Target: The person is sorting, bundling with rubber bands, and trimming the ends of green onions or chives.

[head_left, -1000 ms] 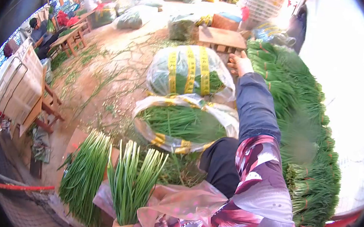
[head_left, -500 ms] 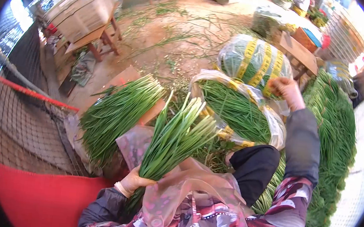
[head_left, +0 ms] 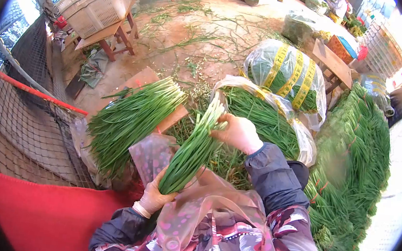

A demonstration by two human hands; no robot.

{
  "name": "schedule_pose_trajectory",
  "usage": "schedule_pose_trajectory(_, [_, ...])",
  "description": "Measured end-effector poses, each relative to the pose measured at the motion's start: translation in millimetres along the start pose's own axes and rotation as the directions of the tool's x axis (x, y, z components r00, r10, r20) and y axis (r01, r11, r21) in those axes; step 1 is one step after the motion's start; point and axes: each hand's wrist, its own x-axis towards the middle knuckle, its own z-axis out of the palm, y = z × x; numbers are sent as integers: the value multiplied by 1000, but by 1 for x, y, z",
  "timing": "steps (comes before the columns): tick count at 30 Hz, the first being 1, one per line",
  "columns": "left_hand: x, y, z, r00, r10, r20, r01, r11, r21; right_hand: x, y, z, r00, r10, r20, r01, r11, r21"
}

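My left hand [head_left: 155, 194], in a thin pale glove, is wrapped round the lower green part of a bunch of garlic chives [head_left: 190, 158]. The bunch tilts up to the right above my lap, its pale stem ends at the top. My right hand [head_left: 240, 133], gloved too, has its fingers closed on the stems near those pale ends. Left of the bunch, a larger pile of chives [head_left: 136, 124] lies on a brown board [head_left: 175, 118]. An open plastic bag [head_left: 307, 148] of chives stands just beyond my right hand.
Behind the open bag sits a full plastic bag with yellow tape [head_left: 288, 73]. Tied chives [head_left: 350, 188] form a long heap on the right. A crate [head_left: 93, 8] rests on a wooden bench [head_left: 98, 38] at far left. A red pole [head_left: 39, 93] and netting run along the left.
My right hand has come down and left from above the bags to the stem ends of the bunch. The bunch in my left hand is now narrower and its stems lie closer together.
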Motion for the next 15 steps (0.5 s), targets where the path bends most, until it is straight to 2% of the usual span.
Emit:
schedule_pose_trajectory(1, [0, 5, 2, 999, -29, -23, 32, 994, 103, 1, -1, -4, 1000, 2, 1, -2, 1000, -6])
schedule_pose_trajectory(2, [-1, 8, 1, 999, -32, -17, 34, 994, 103, 4, -6, -12, 991, 40, 127, -36, 999, -32])
schedule_pose_trajectory(3, [0, 10, 1, 998, 61, -16, -55, 968, 247, 7, -6, -17, 965, 81, 250, -67, 996, -64])
schedule_pose_trajectory(4, [-1, 12, 1, 988, 152, -1, -140, 912, 385, 12, -1, -15, 967, 42, 252, -4, 989, -147])
schedule_pose_trajectory(5, [2, 13, 1, 986, 164, 8, -155, 913, 378, 13, 2, -14, 969, 47, 241, -9, 987, -159])
schedule_pose_trajectory(7, [2, 12, -6, 974, 221, 50, -187, 660, 727, 13, 2, -10, 972, -114, 204, 190, 895, -405])
schedule_pose_trajectory(8, [4, 14, -6, 982, 186, 39, -158, 683, 713, 17, 8, -6, 966, -158, 205, 247, 797, -552])
schedule_pose_trajectory(9, [5, 13, -6, 975, 213, 59, -192, 681, 707, 14, 21, 8, 942, -323, 93, 317, 764, -562])
schedule_pose_trajectory(10, [5, 12, -6, 969, 239, 63, -218, 706, 674, 16, 36, 28, 946, -316, 72, 297, 755, -585])
schedule_pose_trajectory(11, [3, 12, -5, 964, 257, 62, -235, 729, 643, 21, 48, 52, 997, -64, 40, 53, 970, 237])
schedule_pose_trajectory(12, [5, 7, -6, 973, 227, 34, -196, 746, 637, 28, 60, 82, 972, 110, 206, -233, 421, 876])
schedule_pose_trajectory(13, [7, 3, -8, 969, 242, 45, -214, 741, 636, 33, 74, 104, 902, 73, 426, -349, -458, 817])
schedule_pose_trajectory(14, [8, 3, -9, 972, 226, 61, -214, 750, 627, 36, 90, 118, 786, -141, 602, -515, -688, 511])
schedule_pose_trajectory(15, [9, 0, -12, 975, 209, 78, -212, 758, 617, 40, 100, 125, 634, -397, 664, -611, -784, 114])
